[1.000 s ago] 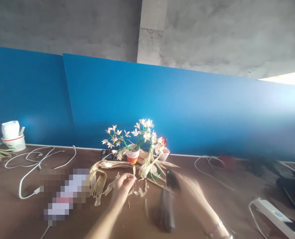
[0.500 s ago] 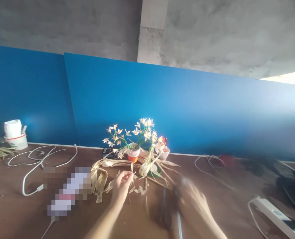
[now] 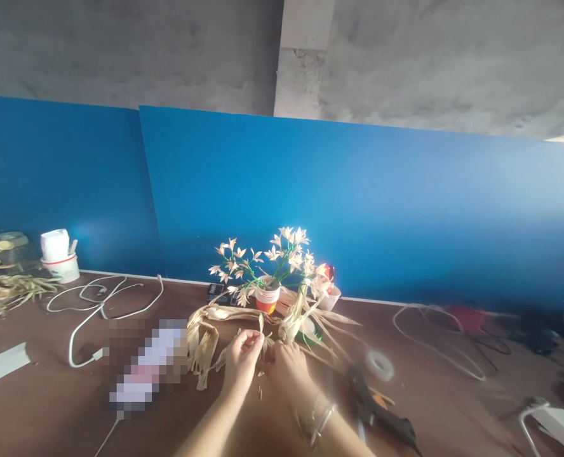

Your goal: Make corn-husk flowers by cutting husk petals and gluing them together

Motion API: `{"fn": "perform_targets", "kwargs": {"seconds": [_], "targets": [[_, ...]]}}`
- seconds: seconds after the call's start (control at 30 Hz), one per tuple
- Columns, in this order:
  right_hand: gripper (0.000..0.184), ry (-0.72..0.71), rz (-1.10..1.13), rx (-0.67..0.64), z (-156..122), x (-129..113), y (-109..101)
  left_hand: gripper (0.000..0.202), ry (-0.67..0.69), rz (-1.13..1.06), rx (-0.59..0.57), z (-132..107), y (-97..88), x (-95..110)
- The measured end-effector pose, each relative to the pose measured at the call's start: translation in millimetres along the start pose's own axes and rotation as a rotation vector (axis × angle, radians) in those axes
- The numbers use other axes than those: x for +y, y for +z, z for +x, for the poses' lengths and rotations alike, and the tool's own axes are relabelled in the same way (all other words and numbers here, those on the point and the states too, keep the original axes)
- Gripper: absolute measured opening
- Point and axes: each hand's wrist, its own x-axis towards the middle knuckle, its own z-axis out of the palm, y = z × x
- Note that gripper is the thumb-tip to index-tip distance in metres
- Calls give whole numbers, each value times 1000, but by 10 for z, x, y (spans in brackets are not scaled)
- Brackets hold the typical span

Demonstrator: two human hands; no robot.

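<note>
My left hand pinches a small pale dried-husk petal upright between thumb and fingertips. Close beside it, my right hand, with a bracelet on its wrist, reaches down among loose husk pieces; its fingers look curled, and their tips are hidden. Just behind the hands stands a paper cup of pale husk flowers on green stems. A bundle of dried corn husk lies to its right. A black glue gun rests on the table to the right of my right forearm.
A white tape roll lies near the glue gun. White cables loop across the left of the table, beside a white tub and more dried husks. At lower right is a power strip. A blue partition closes off the back.
My right hand has moved left from the black glue gun to the loose husk pieces beside my left hand. The left hand keeps its pinch on the petal. The view has shifted slightly.
</note>
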Motion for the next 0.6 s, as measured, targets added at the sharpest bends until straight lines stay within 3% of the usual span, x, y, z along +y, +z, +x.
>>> {"fn": "perform_targets", "kwargs": {"seconds": [0.23,0.43,0.6], "targets": [[15,3,217,35,20,81,62,30,5,-1,11,-29,-5,50],[9,-79,512,151,61,252,-92,26,48,37,13,-64,5,50],[18,-206,858,261,27,300,-190,25,47,-48,-87,-119,57,2]]}}
